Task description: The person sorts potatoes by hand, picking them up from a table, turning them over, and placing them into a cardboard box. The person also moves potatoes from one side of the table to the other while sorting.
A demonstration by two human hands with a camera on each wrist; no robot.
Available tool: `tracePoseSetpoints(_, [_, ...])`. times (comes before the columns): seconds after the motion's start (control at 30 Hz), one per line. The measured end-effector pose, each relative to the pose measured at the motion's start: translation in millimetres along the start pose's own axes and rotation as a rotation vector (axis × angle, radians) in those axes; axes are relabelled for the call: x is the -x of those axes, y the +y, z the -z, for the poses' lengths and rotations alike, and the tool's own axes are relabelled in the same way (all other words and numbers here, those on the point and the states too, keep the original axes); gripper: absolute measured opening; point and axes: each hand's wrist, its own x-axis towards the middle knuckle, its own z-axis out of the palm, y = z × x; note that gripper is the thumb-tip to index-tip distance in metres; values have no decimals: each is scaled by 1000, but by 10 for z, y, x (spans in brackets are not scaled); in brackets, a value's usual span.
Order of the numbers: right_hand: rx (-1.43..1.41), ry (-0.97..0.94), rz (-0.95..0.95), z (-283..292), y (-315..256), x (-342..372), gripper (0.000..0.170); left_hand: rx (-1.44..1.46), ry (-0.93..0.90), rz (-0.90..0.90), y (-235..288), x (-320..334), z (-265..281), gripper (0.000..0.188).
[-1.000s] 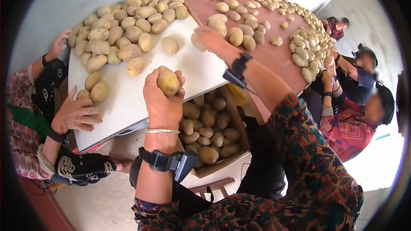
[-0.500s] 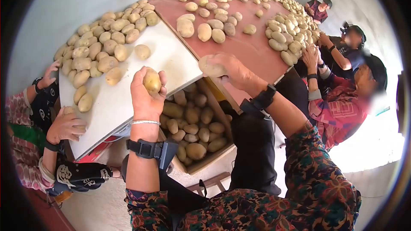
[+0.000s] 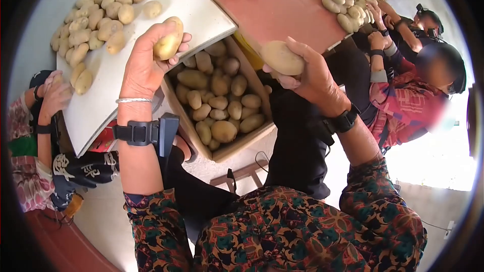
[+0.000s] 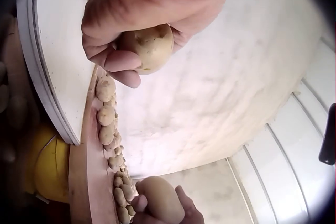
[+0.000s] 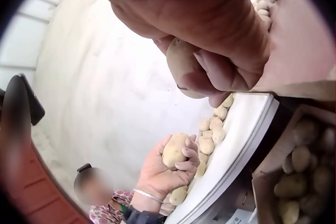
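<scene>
My left hand (image 3: 143,65) grips a yellowish potato (image 3: 168,39) above the white tabletop's front edge, thumb over its near side and fingers curled behind it. To the right, my right hand (image 3: 317,78) holds a larger, duller potato (image 3: 282,58) between thumb and fingers, out past the red tabletop's edge. The right wrist view shows curled fingers (image 5: 220,71) wrapped on this potato (image 5: 184,64). Below and between both hands stands a cardboard box (image 3: 217,157) of potatoes (image 3: 224,131). Both hands are raised clear of the box.
Potatoes (image 3: 96,17) are heaped on the white tabletop (image 3: 194,7). Others lie on the red tabletop (image 3: 287,12), with a big pile (image 3: 348,0) at its far right. One person's hands (image 3: 55,95) are at the left; several people sit along the right. A yellow container (image 4: 50,163) stands under the table.
My right hand has picked a potato off the table and drawn it back toward me, past the edge. The left hand keeps its potato. The head view has tilted down toward the box.
</scene>
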Motion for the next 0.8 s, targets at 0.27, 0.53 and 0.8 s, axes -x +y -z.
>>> tracePoseSetpoints(0.27, [-20,-16,57,221,146,107,44,-1264,-417,-88,-376,241,-332,41])
tracePoseSetpoints(0.53, [-89,-22,31,252,129,112,44,-1670,-439,100,-702,197,-492,39])
tracePoseSetpoints(0.8, [-47,-81,83,240,172,114,45,-1570,-709,-100,-1062,46,-288,35])
